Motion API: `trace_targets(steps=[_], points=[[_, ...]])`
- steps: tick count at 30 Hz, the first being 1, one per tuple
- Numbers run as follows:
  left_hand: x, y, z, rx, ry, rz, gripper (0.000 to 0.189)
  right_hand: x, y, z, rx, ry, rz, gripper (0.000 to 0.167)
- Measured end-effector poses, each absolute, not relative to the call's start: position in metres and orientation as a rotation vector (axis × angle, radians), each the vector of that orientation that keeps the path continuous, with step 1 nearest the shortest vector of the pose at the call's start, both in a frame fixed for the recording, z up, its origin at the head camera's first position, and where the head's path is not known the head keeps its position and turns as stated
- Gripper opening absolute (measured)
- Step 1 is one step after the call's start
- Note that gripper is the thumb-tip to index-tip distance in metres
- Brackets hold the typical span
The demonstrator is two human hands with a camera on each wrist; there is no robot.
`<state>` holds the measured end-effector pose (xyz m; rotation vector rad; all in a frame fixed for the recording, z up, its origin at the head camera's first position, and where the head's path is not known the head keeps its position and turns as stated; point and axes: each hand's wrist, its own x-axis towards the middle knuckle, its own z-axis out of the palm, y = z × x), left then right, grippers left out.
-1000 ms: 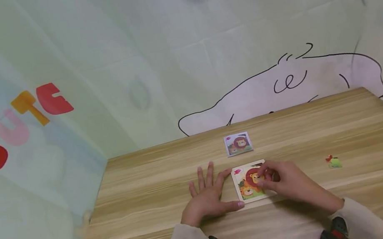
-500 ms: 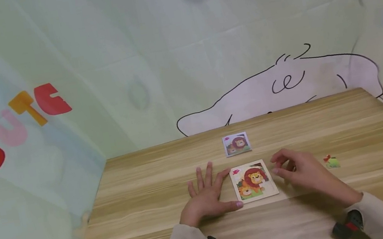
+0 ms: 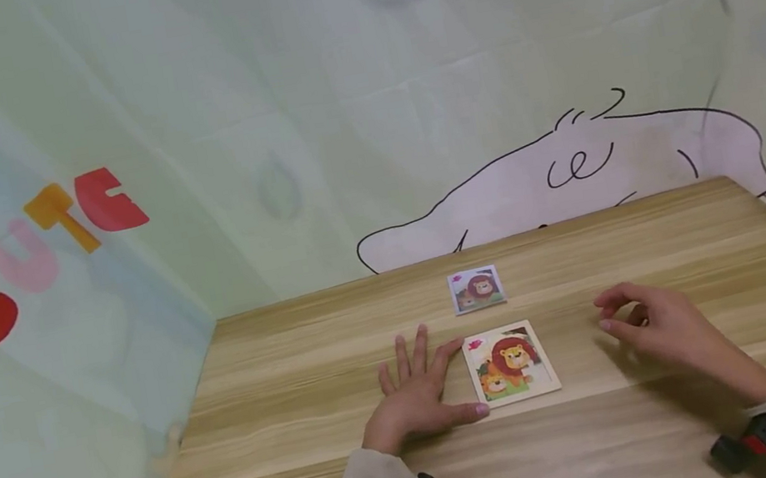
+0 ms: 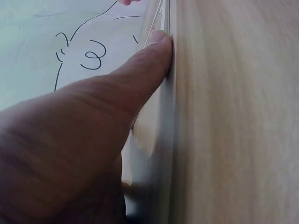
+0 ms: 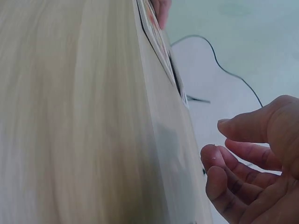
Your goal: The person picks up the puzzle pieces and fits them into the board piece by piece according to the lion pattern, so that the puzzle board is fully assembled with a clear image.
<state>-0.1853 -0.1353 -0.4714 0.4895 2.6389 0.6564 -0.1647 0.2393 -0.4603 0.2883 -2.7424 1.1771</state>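
A square lion jigsaw puzzle in a pale wooden frame [image 3: 511, 364] lies on the table in the head view. Its lower right corner shows bare backing. My left hand [image 3: 414, 403] lies flat beside it with fingers spread, index fingertip and thumb at the frame's left edge. The left wrist view shows the thumb [image 4: 154, 51] on that edge. Over the table to the right of the puzzle, my right hand [image 3: 658, 320] has loosely bent fingers and holds nothing. In the right wrist view a gap shows between thumb [image 5: 245, 126] and fingers. The loose green puzzle piece is hidden behind this hand.
A small picture card [image 3: 477, 289] with the same lion lies behind the puzzle. The wooden table [image 3: 284, 374] meets a printed curtain [image 3: 294, 161] along its back and left edges.
My right hand has left the puzzle and moved right, now covering the loose green piece from the head view. The left hand has stayed at the frame.
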Motion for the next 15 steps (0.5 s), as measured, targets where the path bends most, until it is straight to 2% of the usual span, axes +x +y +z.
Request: trace_targets(steps=[15], points=[[-0.182,-0.133,-0.464,0.47,2.62,0.658,0.103,-0.158,0.284,-0.468,0.164,-2.85,1.002,0.036]])
